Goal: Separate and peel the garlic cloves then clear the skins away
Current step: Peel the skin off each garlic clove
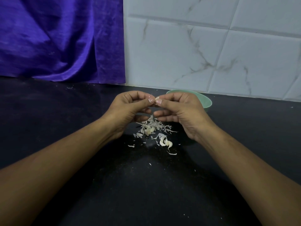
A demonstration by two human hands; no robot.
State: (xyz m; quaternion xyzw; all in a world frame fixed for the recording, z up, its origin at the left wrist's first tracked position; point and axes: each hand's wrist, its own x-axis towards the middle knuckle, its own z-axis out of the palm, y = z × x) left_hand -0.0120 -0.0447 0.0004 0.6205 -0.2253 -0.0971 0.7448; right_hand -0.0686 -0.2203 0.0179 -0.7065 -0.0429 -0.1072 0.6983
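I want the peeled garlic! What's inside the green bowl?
Only the rim and right side of the green bowl show. The right hand, pinching a garlic clove, covers the middle, so whatever is inside cannot be seen.

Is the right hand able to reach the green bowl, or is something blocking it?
Probably yes. The green bowl sits just behind the right hand with nothing between them, though it and the left hand pinch a garlic clove.

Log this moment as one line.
left hand, right hand: pinch garlic clove | skins: piled on counter below | green bowl: behind right hand
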